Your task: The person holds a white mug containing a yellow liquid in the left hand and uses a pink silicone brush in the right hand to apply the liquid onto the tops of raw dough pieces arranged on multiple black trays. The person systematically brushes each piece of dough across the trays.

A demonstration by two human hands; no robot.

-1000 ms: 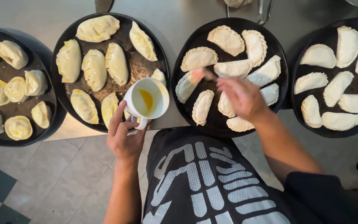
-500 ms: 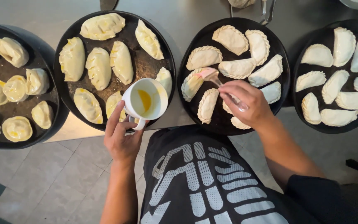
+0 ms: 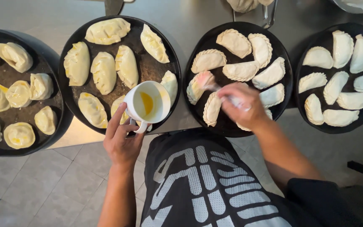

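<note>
A steel worktop (image 3: 198, 17) carries other round dark trays: a far-left tray (image 3: 57, 117) of glazed round dumplings (image 3: 18, 135), a far-right tray (image 3: 301, 101) of pale folded pastries (image 3: 340, 117). Below lies a grey tiled floor (image 3: 43, 189).

white cup (image 3: 148, 103) with yellow liquid, pale pastries (image 3: 240, 70) on black round trays (image 3: 284, 90), black-and-white patterned shirt (image 3: 206, 185)
</note>
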